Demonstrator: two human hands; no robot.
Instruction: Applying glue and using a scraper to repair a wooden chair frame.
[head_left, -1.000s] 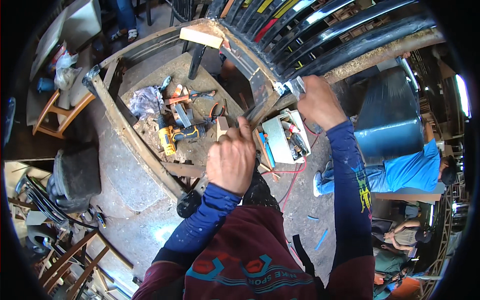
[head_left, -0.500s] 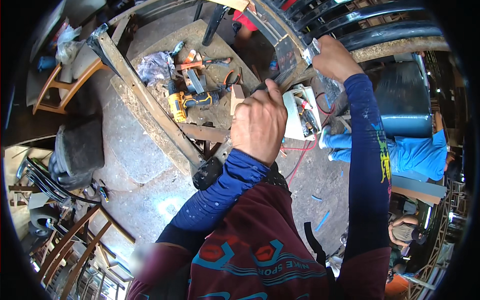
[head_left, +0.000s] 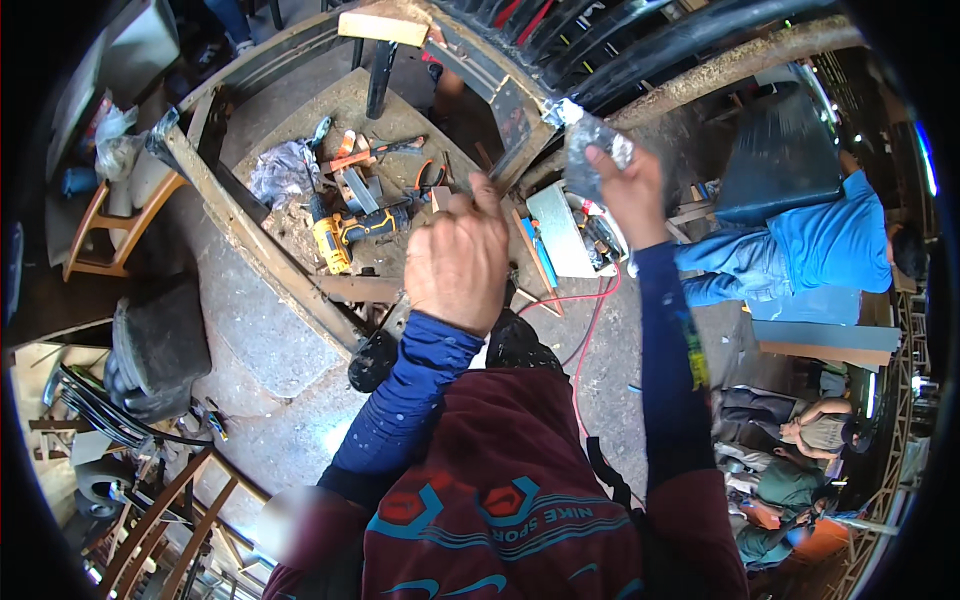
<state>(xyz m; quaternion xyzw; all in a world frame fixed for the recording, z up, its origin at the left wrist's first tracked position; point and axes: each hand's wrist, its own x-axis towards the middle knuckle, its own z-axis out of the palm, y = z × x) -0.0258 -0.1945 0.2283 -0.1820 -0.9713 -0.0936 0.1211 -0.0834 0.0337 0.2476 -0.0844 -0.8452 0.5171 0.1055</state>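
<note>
My left hand (head_left: pixel 455 265) is curled over the lower right rail of a worn wooden chair frame (head_left: pixel 258 265), index finger stretched along it. My right hand (head_left: pixel 630 190) grips a crumpled clear plastic packet (head_left: pixel 590 160) with whitish material, beside the frame's upper right corner, where a whitish smear sits. Black slats (head_left: pixel 600 40) rise beyond that corner. A light wood block (head_left: pixel 382 28) rests on the far rail. Below the frame, a board (head_left: pixel 290 130) carries a yellow drill (head_left: pixel 335 240), a cloth and several hand tools.
A white tool box (head_left: pixel 560 240) with red cords is right of the frame. A person in blue (head_left: pixel 820 240) is by a dark wrapped piece (head_left: pixel 770 170). Several people (head_left: pixel 815 430) are lower right. A black bin (head_left: pixel 160 350) and chair parts (head_left: pixel 160 510) are at left.
My right hand has pulled back from the corner, now showing its thumb on the packet. My left hand stays on the rail. The head view has shifted.
</note>
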